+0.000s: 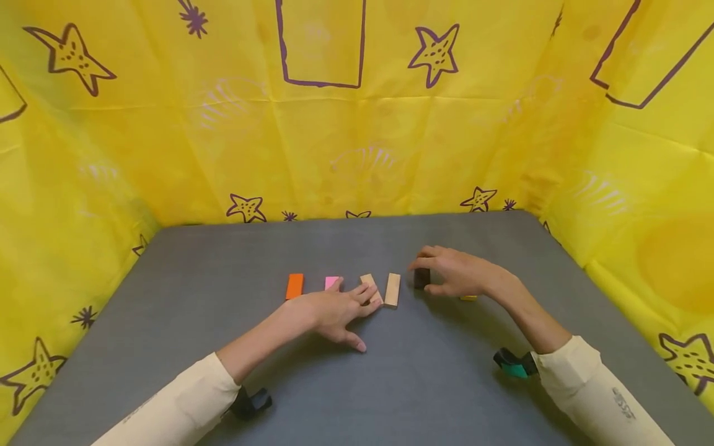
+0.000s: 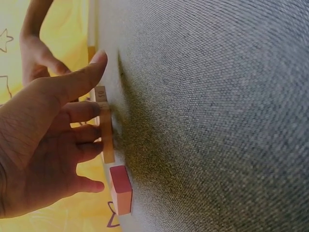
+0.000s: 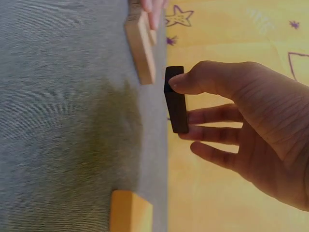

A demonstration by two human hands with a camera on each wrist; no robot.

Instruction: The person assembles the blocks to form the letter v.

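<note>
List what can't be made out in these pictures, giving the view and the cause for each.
- Head view: most of the yellow block and part of the black block, hidden by the right hand.
- Head view: near end of the pink block, hidden by the left hand.
- Right wrist view: yellow block's lower end, cut off by the bottom edge.
- Left wrist view: markings on a wooden block, too small to read clearly.

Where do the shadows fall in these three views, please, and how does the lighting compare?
Head: even light, soft shadows on the table below the left hand and right hand; left wrist: dimmer, a dark, soft-edged shadow beside the wood blocks; right wrist: a soft shadow between the wood blocks and yellow block, the backdrop paler than in the head view.
</note>
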